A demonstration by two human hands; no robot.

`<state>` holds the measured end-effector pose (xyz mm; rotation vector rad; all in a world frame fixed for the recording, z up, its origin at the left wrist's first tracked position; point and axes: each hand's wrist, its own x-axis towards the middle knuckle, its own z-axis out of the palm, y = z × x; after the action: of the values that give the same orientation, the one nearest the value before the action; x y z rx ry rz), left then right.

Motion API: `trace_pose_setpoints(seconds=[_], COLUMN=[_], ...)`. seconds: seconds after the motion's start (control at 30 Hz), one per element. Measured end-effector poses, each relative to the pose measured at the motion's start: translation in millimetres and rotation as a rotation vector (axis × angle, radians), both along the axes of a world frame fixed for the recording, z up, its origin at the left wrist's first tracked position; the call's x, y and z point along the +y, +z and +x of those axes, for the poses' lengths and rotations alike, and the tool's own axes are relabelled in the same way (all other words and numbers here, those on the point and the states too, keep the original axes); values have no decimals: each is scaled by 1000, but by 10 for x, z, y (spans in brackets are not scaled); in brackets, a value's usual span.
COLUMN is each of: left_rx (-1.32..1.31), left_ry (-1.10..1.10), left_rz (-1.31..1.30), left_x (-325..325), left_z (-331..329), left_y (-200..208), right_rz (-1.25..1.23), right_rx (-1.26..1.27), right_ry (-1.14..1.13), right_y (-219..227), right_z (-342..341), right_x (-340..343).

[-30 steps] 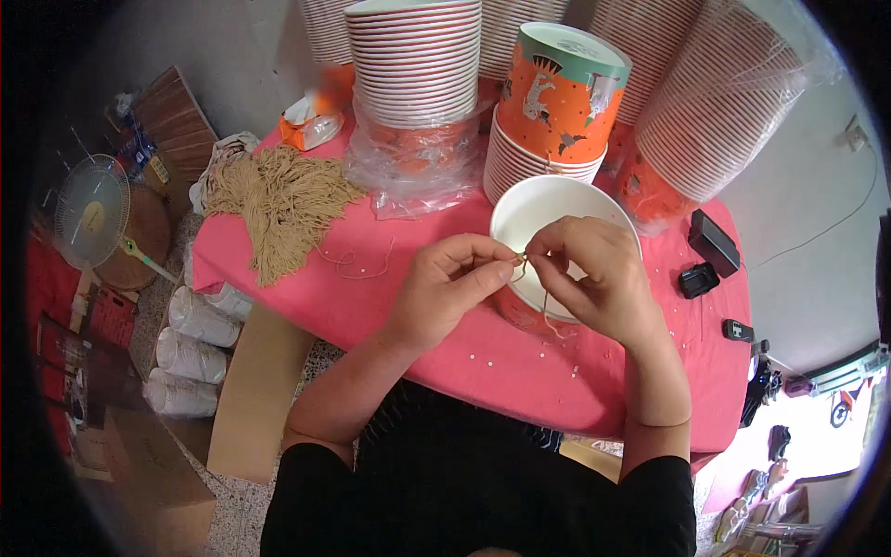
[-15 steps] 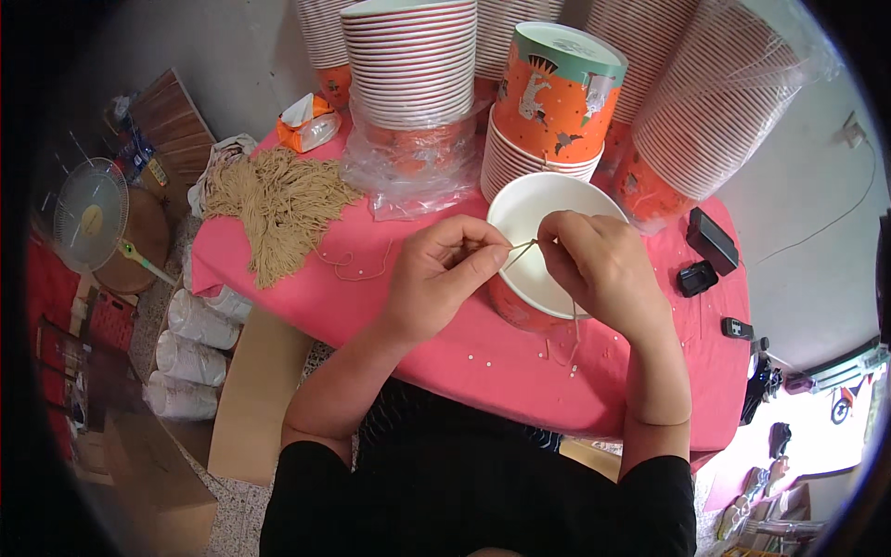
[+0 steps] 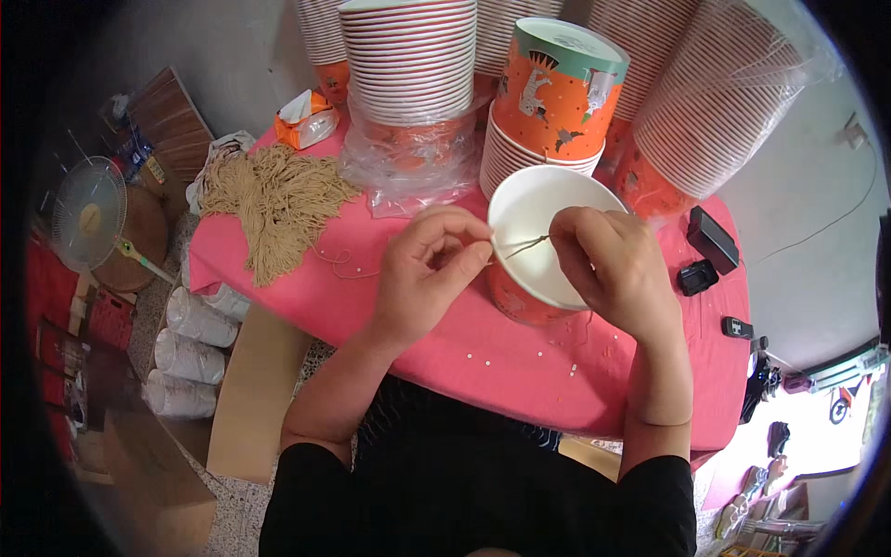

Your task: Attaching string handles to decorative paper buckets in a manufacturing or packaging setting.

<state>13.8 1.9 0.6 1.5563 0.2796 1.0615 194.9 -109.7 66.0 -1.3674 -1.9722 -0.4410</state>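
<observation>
A thin tan cord [image 3: 529, 246] stretches over the open mouth of a paper bucket [image 3: 504, 190], white inside and orange outside. My right hand [image 3: 613, 269] pinches it between thumb and fingertips above the bucket's right half. At the bucket's left rim, my left hand [image 3: 422, 278] has thumb and forefinger together at the cord's other side; its fingertips partly hide what they grip. Part of the cord hangs below my right hand in front of the bucket. To the left lies a heap of tan cords [image 3: 278, 209] on the pink cloth.
Tall stacks of paper buckets [image 3: 408, 70] stand along the back, some in clear plastic. An upturned orange and green bucket [image 3: 566, 93] tops another stack. Black boxes [image 3: 713, 239] lie at the right, small white bits near the front edge. An orange packet [image 3: 304, 121] sits back left.
My hands have drawn apart slightly, the left one moving left and the right one a little right. The cord stretch between them now looks twisted and darker.
</observation>
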Motion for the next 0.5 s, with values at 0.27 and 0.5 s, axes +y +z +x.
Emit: trace_pose_setpoints(seconds=[0.27, 0.5], left_rx=[48, 8], left_ry=[12, -145], left_rz=[347, 151], left_x=[-96, -67], left_z=[203, 205], left_y=[167, 79], right_rz=[4, 47], right_rx=[-90, -102], right_ry=[2, 48], right_y=[39, 53], right_z=[-110, -122], right_x=[-93, -59])
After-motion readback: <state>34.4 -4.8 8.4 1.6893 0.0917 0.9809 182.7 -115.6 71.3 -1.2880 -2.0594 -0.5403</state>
